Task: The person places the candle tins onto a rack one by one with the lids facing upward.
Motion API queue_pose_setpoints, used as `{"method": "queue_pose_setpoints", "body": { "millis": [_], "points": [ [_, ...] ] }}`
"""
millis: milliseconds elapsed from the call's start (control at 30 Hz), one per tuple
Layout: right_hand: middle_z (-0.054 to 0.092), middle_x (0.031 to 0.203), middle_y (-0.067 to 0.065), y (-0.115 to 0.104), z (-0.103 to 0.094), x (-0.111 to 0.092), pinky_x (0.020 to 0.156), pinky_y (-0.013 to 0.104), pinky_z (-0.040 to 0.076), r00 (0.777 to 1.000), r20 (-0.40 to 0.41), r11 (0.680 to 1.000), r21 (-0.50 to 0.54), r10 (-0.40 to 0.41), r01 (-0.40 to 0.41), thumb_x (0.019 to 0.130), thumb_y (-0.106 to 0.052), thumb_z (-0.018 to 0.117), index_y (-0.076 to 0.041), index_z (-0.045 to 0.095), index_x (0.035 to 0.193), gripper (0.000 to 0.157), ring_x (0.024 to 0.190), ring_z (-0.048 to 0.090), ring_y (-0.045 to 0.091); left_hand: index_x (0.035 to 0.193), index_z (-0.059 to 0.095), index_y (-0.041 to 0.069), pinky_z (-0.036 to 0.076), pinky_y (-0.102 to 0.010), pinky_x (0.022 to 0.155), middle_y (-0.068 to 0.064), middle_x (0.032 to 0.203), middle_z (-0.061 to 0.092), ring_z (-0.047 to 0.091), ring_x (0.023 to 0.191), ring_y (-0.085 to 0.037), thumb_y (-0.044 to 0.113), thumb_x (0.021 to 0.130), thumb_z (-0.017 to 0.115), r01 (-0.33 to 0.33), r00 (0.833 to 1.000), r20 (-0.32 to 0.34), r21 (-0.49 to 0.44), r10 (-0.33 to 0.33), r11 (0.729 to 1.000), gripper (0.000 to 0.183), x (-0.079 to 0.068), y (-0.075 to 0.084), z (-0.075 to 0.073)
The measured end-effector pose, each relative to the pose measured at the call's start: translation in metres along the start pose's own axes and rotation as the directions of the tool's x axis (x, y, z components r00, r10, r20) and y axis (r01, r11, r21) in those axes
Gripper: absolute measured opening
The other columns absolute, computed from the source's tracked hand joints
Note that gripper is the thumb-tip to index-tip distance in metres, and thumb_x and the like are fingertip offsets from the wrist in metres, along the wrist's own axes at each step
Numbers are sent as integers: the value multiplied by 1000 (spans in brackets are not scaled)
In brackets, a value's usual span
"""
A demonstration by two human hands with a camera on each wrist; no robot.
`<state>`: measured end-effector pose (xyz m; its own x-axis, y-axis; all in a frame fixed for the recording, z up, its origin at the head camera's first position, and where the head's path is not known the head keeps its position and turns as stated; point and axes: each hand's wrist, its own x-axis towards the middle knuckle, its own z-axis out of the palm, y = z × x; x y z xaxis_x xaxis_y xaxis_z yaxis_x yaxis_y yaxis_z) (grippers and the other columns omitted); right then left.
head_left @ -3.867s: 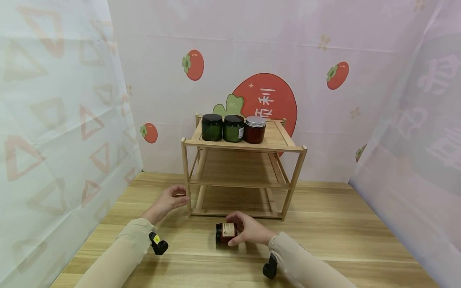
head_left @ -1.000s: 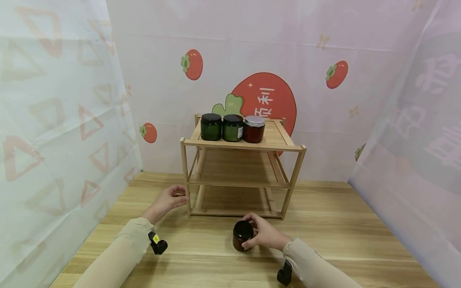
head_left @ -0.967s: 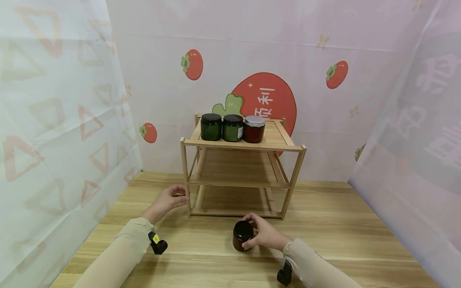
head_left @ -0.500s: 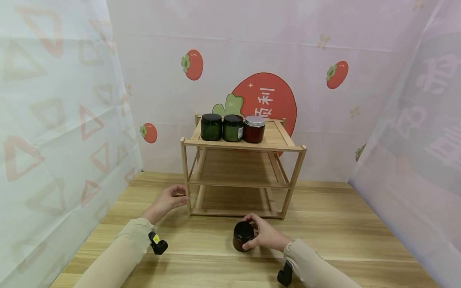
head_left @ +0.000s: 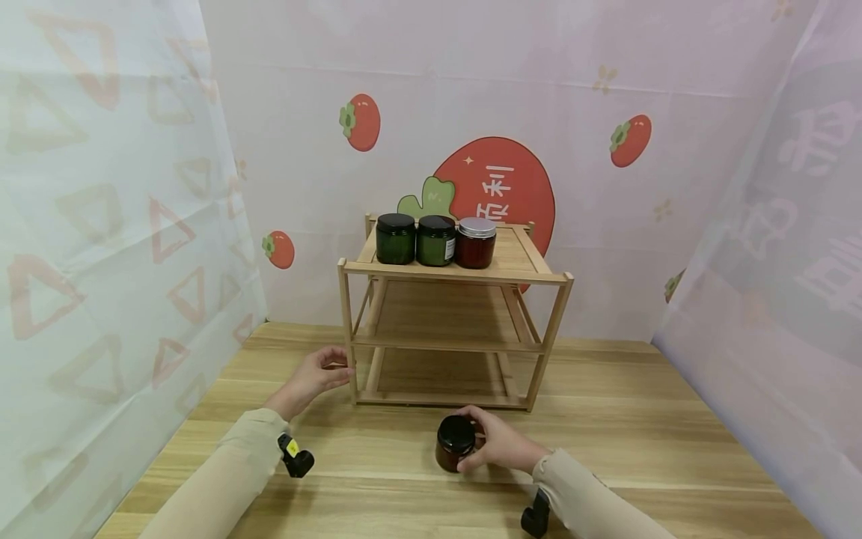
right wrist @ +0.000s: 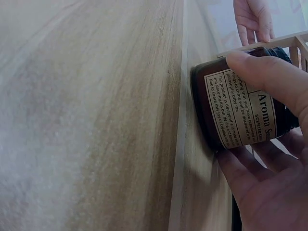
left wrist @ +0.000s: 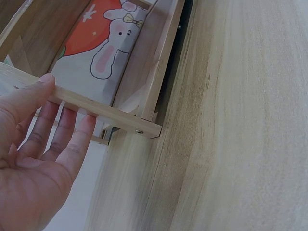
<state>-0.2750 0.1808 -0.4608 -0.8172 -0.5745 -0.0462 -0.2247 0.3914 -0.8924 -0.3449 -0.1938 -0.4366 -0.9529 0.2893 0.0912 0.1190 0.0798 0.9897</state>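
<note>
My right hand (head_left: pixel 501 443) holds a dark amber scented candle jar (head_left: pixel 453 454) with a black lid. The jar stands upright on the table in front of the wooden shelf. In the right wrist view, the thumb lies across the candle jar's cream label (right wrist: pixel 243 110), and the fingers are on its other side. With thumb and fingertips, my left hand (head_left: pixel 315 380) grips the front left post (left wrist: pixel 103 109) of the wooden shelf (head_left: pixel 447 346). On its top board stand two green jars (head_left: pixel 396 243) with black lids and a red-brown jar (head_left: pixel 475 251) with a silver lid.
The shelf's two lower boards (head_left: pixel 438 311) hold nothing. Wood-grain tabletop (head_left: pixel 619 434) extends to both sides of the shelf. A printed cloth wall (head_left: pixel 296 135) closes off the back, and cloth walls rise at left and right.
The candle jar was lying on its side; my right hand has turned it upright and moved it right. In the last second jar and hand shift only slightly. The left hand stays on the post.
</note>
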Motion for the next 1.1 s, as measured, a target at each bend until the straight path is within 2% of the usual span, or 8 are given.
{"method": "queue_pose_setpoints", "body": {
  "millis": [367,667,767,933,1100],
  "points": [
    [59,123,3,1,1,1,102,46,46,1000,-11,1000,-19,-16,16,72,-14,86,-13,53,127,64,120,52,27,123,45,-9,57,-25,88,-7,108,56,62,95,-11,3,90,66,-1,1000,0,-1,1,1000,41,0,0,0],
    [62,120,3,0,0,0,91,31,53,999,-35,999,-43,-34,32,70,-15,88,-11,56,125,64,113,57,22,123,45,-9,57,-26,88,-6,108,56,62,95,-11,3,90,65,3,1000,-5,-3,-3,1000,40,1,-2,0],
    [63,117,3,-2,-2,-2,87,26,52,997,-61,996,-70,-51,46,69,-16,88,-10,57,124,64,108,59,18,123,45,-9,56,-26,88,-6,108,56,62,95,-11,3,90,65,6,1000,-6,-1,-6,1000,40,1,-2,0],
    [65,115,4,-15,-13,-7,87,23,52,990,-109,992,-93,-93,83,69,-20,88,-10,58,125,64,105,61,16,123,45,-9,56,-25,88,-7,109,56,62,95,-11,3,90,65,7,1000,-11,6,-7,1000,40,2,-2,0],
    [64,117,8,-39,-31,-14,87,24,54,981,-139,987,-97,-139,126,71,-20,87,-7,56,128,66,103,62,15,123,45,-9,56,-25,88,-8,109,56,62,95,-11,2,90,65,8,1000,-11,10,-8,1000,41,2,-2,0]
  ]
}}
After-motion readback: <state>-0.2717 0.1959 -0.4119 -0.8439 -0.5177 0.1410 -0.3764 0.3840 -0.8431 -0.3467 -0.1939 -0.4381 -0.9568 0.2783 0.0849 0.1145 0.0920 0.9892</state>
